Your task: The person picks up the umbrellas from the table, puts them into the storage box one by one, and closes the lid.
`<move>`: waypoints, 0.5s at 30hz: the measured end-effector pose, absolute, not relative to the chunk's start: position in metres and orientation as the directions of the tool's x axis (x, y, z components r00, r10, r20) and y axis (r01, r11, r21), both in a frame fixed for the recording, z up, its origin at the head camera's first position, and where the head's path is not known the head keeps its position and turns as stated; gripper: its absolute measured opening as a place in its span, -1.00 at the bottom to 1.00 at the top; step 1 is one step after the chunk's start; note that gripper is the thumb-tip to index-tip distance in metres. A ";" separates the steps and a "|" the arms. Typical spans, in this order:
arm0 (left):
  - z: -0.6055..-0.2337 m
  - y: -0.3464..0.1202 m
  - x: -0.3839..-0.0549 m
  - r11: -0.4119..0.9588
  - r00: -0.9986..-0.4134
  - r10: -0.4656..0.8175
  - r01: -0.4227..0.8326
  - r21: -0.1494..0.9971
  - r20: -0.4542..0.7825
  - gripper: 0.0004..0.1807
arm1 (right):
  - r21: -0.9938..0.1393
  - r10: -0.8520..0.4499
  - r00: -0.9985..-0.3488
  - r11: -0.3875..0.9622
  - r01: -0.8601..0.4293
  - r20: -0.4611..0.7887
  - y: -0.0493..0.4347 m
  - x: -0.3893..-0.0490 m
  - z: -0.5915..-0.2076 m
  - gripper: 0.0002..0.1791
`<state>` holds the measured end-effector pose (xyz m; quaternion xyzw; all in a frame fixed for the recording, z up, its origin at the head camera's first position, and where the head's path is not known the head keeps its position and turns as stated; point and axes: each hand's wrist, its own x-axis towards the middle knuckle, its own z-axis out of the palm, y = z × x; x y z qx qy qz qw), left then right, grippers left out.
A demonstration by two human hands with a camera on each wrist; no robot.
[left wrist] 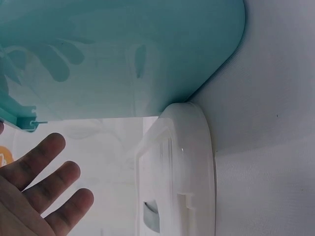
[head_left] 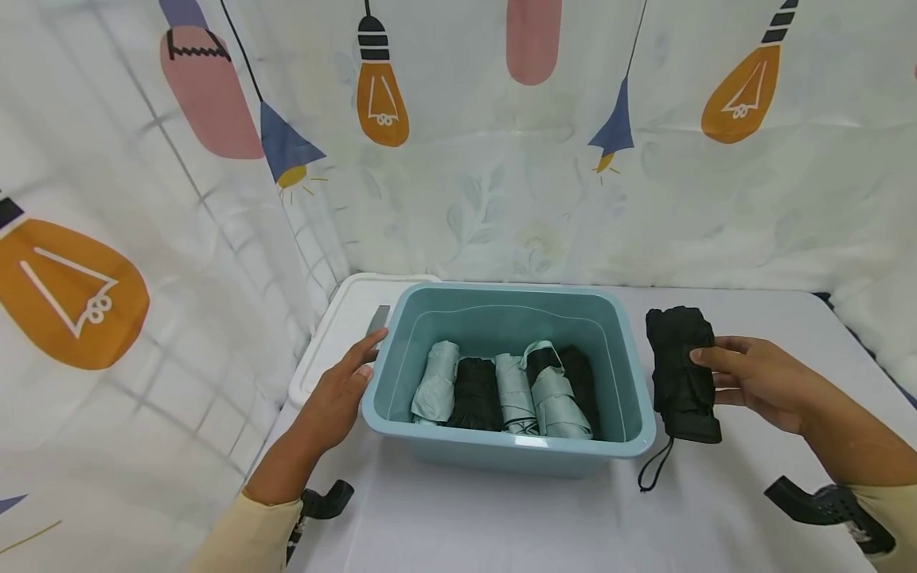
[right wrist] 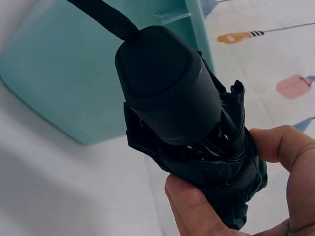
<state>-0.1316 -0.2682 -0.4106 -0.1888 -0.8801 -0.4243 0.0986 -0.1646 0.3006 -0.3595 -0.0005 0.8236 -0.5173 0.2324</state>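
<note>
A folded black umbrella (head_left: 682,374) stands near upright beside the bin, its dark handle and wrist strap hanging downward. My right hand (head_left: 752,378) pinches it between thumb and fingers; in the right wrist view the handle end (right wrist: 162,83) points toward the camera. At the left rim of the blue-green bin (head_left: 512,460), my left hand (head_left: 340,398) rests with its fingertips at the edge. The left wrist view shows its other fingers (left wrist: 54,172) spread and loose. Inside the bin, pale green umbrellas (head_left: 437,382) and black umbrellas (head_left: 477,394) lie side by side.
A white lid (head_left: 325,350) lies flat behind and left of the bin, partly under its side. The table (head_left: 458,517) has a white cover. Printed curtains (head_left: 458,199) hang behind and to the left.
</note>
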 end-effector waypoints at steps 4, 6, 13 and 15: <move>-0.410 -0.267 -0.132 0.567 -0.909 0.249 0.417 0.711 0.334 -0.42 | -0.854 -0.241 -0.896 0.466 0.231 -0.374 0.303 -0.167 -0.353 0.02; -0.409 -0.267 -0.132 0.566 -0.908 0.250 0.420 0.710 0.337 -0.42 | -0.853 -0.236 -0.900 0.471 0.224 -0.367 0.303 -0.168 -0.349 0.02; -0.410 -0.267 -0.132 0.557 -0.905 0.253 0.425 0.714 0.342 -0.44 | -0.879 -0.259 -0.909 0.437 0.192 -0.327 0.302 -0.170 -0.336 -0.05; -0.411 -0.268 -0.132 0.552 -0.905 0.254 0.425 0.717 0.341 -0.43 | -0.884 -0.264 -0.911 0.431 0.182 -0.316 0.301 -0.171 -0.333 -0.07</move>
